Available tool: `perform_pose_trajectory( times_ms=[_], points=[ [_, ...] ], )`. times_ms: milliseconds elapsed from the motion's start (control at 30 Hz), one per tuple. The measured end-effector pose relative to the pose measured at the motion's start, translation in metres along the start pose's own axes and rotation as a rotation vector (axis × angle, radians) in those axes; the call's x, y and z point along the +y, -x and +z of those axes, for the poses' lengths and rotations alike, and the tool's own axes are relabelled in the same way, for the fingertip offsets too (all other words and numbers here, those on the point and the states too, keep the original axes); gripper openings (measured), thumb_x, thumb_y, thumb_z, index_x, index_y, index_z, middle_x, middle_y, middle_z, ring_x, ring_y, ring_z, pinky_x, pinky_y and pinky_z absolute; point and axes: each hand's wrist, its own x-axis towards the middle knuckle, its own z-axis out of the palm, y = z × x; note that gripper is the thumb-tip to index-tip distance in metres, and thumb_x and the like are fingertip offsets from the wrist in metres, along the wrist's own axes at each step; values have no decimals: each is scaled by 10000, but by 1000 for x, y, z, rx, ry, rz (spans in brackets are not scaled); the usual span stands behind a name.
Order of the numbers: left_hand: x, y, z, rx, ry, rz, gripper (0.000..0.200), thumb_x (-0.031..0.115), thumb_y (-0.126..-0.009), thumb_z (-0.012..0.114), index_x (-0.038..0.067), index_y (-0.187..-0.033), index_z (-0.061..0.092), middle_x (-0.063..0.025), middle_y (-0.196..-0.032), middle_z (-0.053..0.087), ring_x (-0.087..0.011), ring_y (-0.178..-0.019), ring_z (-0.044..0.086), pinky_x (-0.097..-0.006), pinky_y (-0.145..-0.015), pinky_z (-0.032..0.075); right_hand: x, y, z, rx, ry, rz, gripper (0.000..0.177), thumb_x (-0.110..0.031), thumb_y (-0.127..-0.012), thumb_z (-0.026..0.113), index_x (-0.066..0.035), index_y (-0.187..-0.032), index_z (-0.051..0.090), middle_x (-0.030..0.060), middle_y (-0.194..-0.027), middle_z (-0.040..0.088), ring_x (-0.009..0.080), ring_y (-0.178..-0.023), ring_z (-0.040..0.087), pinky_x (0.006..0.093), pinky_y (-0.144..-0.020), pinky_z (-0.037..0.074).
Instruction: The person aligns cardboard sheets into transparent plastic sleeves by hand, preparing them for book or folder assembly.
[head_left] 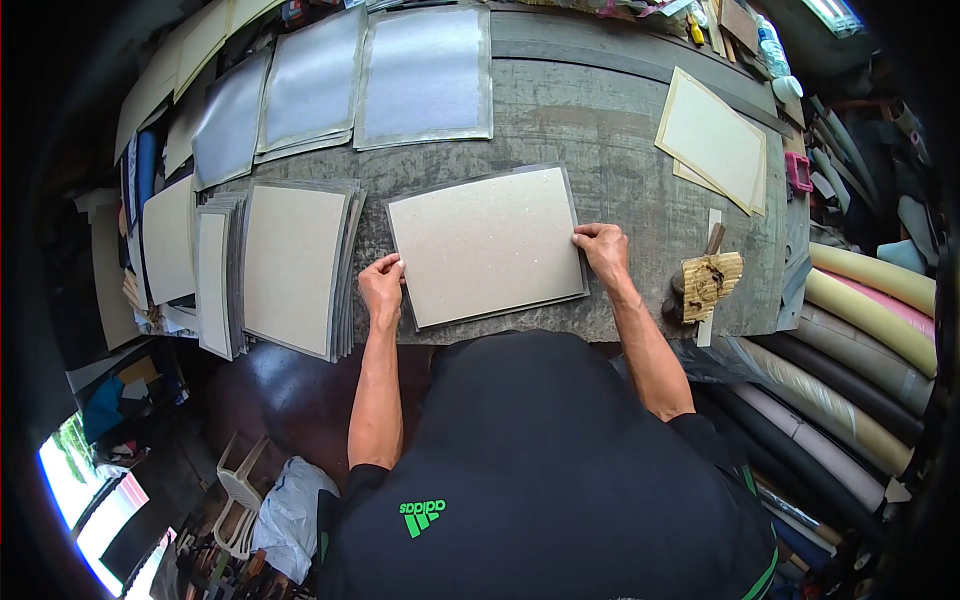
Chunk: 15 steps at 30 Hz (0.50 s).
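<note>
I have the beige board (pixel 485 245) in the middle of the frame, turned slightly askew, with a dark sheet (pixel 571 210) showing around its edges. My left hand (pixel 381 288) pinches its left side between thumb and fingers, and my right hand (pixel 603 250) pinches the right side, a bit higher in the frame. I can't tell whether it lies flat or is slightly raised.

If I pull harder with one hand, the board could slide over the dark sheet, whose border already looks uneven, and leave it crooked. Whether the two are stuck together I can't see. Pinching only at the sides, I might also bow the middle or dent an edge.

The lower edge is near my shirt (pixel 560 450), so leaning in could nudge it. At left, the fanned stack (pixel 297 270) seems to jut past the front of the table (pixel 600 110); my left hand is near it, and a knock there could send pieces sliding off. At right, my forearm is not far from the rough wooden block (pixel 708 290), and a wide swing of the elbow could tip it
</note>
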Motion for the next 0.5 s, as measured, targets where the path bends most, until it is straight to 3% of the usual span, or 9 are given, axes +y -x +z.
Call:
perform_pose_trajectory(
  times_ms=[500],
  points=[
    [-3, -1, 4, 18, -94, 22, 220, 36, -803, 666, -39, -1006, 705, -82, -779, 699, -103, -606, 612, -227, -561, 497, 0, -3, 2, 41, 22, 7, 229, -169, -736, 715, -62, -936, 746, 129, -864, 723, 214, -786, 704, 319, -744, 543]
  ],
)
